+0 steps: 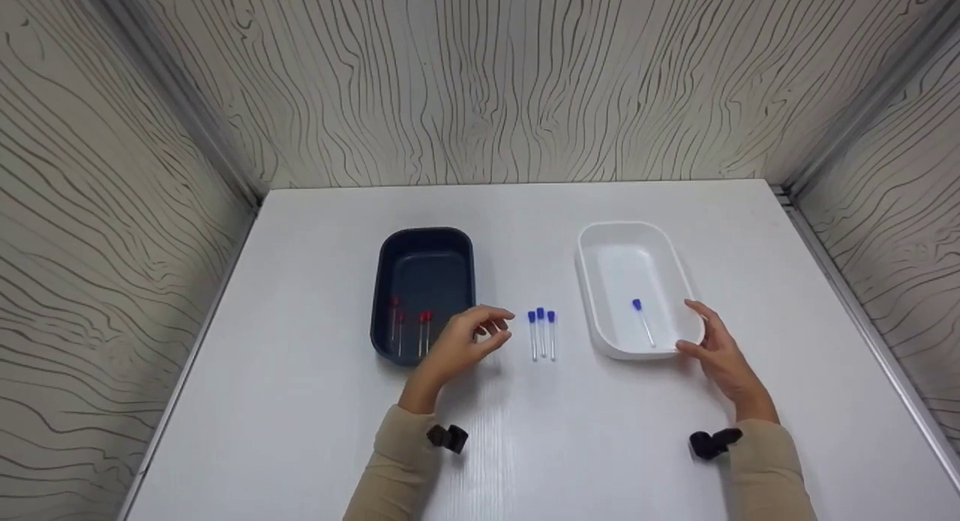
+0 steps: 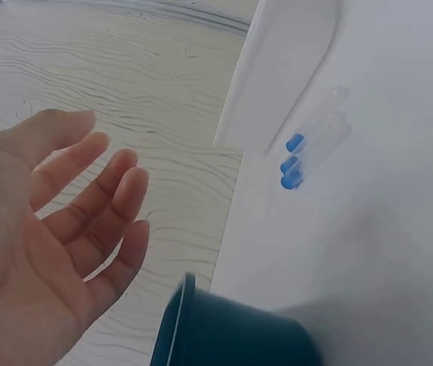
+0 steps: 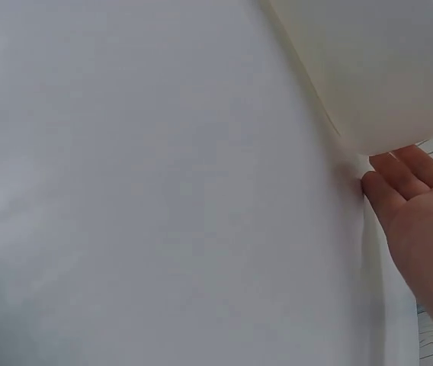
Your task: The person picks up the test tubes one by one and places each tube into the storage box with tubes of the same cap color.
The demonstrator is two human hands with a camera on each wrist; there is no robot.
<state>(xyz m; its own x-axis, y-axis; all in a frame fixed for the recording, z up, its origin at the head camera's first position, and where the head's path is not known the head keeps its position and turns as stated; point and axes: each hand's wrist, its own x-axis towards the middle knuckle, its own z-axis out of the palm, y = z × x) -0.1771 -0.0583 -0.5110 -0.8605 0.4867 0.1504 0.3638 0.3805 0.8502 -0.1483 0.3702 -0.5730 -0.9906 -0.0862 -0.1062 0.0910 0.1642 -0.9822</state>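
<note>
My left hand hovers over the right edge of the dark blue tray, fingers loosely bent and nothing between them. Just right of its fingertips, three thin clear tubes with blue caps lie side by side on the table, caps pointing away; the left wrist view shows these blue-capped tubes too. My right hand holds the near right corner of the white tray, thumb at the near rim and fingers along the right side. Inside that tray lies a single blue-capped tube.
Several red-capped tubes lie in the near part of the dark tray. The white table carries both trays, with a wood-patterned wall behind it and more panels at either side. Black wrist cameras sit on the sleeves.
</note>
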